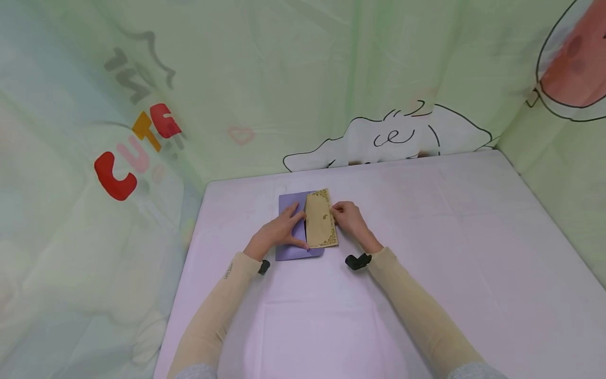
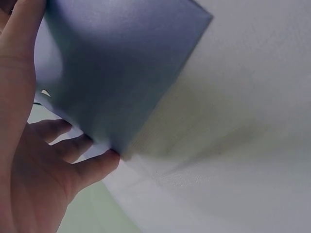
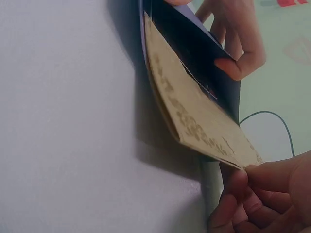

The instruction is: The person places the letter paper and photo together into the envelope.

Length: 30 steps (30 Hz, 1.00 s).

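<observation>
A purple paper sleeve [image 1: 289, 253] lies on the table, its mouth spread so that a dark inside shows in the right wrist view. A beige card [image 1: 319, 226] with brown scrollwork corners sticks out of its right side. My left hand [image 1: 279, 230] holds the sleeve from the left, thumb and fingers spread along its edges; in the left wrist view the fingertips meet the edge of the purple panel [image 2: 121, 53]. On the right, my right hand [image 3: 277, 194] pinches the card's outer edge between thumb and finger. How deep the card sits inside is hidden.
A pale pinkish-white tablecloth [image 1: 426, 237] covers the table. Green printed curtains [image 1: 284, 95] hang behind its far edge and along the left side. Black straps with small mounts [image 1: 358, 261] sit at both wrists.
</observation>
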Motion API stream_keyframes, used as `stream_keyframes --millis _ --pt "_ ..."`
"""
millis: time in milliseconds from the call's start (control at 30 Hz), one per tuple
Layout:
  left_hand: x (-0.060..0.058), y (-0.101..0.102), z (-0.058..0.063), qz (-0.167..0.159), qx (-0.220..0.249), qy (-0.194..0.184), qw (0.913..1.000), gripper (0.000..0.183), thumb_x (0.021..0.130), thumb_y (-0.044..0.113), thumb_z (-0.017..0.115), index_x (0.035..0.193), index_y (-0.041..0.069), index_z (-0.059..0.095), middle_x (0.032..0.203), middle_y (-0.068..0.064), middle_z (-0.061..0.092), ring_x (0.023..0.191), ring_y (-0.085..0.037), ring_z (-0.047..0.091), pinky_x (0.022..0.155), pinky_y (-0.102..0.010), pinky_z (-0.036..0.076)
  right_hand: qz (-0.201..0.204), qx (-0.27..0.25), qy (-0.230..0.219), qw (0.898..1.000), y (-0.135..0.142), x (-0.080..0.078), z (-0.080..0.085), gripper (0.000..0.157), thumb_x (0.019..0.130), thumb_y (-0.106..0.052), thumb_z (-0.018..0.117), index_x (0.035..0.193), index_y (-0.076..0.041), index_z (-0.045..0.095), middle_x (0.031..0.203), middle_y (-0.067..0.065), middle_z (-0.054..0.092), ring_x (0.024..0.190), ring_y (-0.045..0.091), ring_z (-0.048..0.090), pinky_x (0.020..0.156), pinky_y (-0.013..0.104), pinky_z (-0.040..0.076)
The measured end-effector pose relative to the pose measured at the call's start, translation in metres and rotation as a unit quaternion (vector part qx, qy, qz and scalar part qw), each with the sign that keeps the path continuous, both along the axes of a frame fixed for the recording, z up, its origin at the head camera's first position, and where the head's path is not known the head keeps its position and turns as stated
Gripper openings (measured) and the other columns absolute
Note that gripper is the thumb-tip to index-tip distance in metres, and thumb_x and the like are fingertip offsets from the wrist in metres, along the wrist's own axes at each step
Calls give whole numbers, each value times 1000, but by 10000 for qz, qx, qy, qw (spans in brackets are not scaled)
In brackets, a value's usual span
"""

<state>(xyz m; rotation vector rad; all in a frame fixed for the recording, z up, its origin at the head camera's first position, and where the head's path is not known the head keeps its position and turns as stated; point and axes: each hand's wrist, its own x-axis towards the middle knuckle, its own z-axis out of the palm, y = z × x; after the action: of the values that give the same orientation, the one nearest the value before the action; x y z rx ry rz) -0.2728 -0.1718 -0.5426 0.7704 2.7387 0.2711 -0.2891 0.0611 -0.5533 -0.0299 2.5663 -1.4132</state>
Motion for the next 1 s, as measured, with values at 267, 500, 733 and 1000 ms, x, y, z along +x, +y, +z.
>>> stream_keyframes --millis 267,500,733,1000 --pt "1 0 0 7 26 10 10000 90 63 70 66 133 25 34 153 -17 9 140 -36 16 108 -46 29 -163 -31 24 9999 -2 1 2 25 93 -19 52 104 0 65 88 14 67 74 20 62 59 21 45" --pt "2 -1 -1 75 62 4 10000 91 60 75 62 131 24 36 154 -16 10 141 -32 15 109 -45 28 -238 -19 28 9997 -1 0 -3 26 93 -20 52 106 0 64 90 14 68 75 19 63 59 21 46" --pt "2 -3 0 93 79 66 9999 90 59 76 61 129 25 37 153 -16 12 141 -30 17 109 -43 29 -161 -106 39 9998 -1 -1 -3 27 93 -19 53 106 1 64 89 15 68 75 21 64 59 21 46" --pt "1 -3 3 34 150 31 9999 89 60 76 61 129 24 37 154 -16 10 141 -30 16 108 -44 30 -195 -158 32 9997 4 -2 -3 29 93 -21 53 108 0 64 90 14 68 74 19 62 59 21 44"
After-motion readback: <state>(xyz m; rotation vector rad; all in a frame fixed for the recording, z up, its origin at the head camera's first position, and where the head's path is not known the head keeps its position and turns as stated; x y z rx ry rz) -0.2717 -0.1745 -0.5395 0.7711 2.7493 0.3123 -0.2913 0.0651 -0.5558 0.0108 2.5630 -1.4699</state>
